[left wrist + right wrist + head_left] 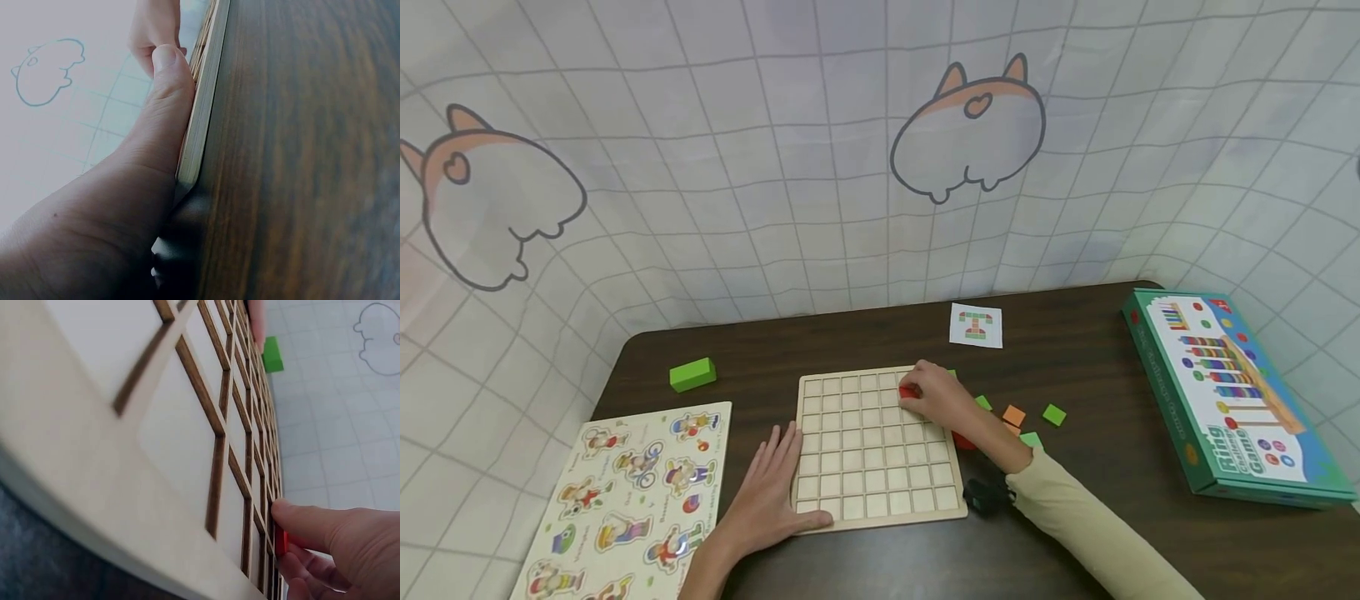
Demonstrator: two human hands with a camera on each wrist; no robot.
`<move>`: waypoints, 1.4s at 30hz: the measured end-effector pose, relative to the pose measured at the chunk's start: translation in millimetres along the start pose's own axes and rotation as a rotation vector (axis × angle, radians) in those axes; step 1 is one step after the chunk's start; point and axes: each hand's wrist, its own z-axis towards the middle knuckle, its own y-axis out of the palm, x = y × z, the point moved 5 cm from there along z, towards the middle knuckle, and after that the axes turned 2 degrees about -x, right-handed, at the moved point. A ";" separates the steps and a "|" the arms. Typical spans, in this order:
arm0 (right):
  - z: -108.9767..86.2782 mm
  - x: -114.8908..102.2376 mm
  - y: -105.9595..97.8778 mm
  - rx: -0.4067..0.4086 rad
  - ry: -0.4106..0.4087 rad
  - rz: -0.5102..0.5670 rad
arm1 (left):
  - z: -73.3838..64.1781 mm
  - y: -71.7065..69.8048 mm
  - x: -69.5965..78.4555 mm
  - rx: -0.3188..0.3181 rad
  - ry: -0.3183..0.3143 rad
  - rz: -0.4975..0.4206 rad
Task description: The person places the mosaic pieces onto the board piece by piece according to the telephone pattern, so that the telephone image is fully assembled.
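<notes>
A wooden grid board (pixel 875 459) with square cells lies at the middle of the table. Near its far right corner my right hand (pixel 942 400) pinches a small red tile (pixel 908 392) between thumb and fingers. In the right wrist view this red piece (pixel 281 540) is at the grid's surface; whether it sits in a cell I cannot tell. My left hand (pixel 769 493) rests along the board's left edge, fingers straight, thumb over the near left corner. Beside the right forearm lie orange tiles (pixel 1013 415), green tiles (pixel 1054 414) and a partly hidden red piece (pixel 964 442).
A white pattern card (pixel 976 326) lies behind the board. At the left are a green block (pixel 692 375) and a picture puzzle board (pixel 628 500). A green game box (pixel 1232 400) stands at the right. A black object (pixel 985 496) is by the right wrist.
</notes>
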 end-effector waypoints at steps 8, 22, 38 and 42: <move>2.8 6.2 1.9 0.008 0.002 0.035 | 1.6 -0.3 -0.2 -0.004 -0.002 0.004; -1.7 5.7 1.7 0.010 -0.009 0.078 | 0.6 0.9 0.2 -0.004 -0.002 0.003; -47.8 41.5 -43.5 0.142 -0.019 0.150 | -1.0 0.2 1.0 0.002 0.007 0.001; -59.5 51.4 -49.2 0.150 -0.044 0.075 | -0.1 -0.1 1.0 0.003 0.010 -0.005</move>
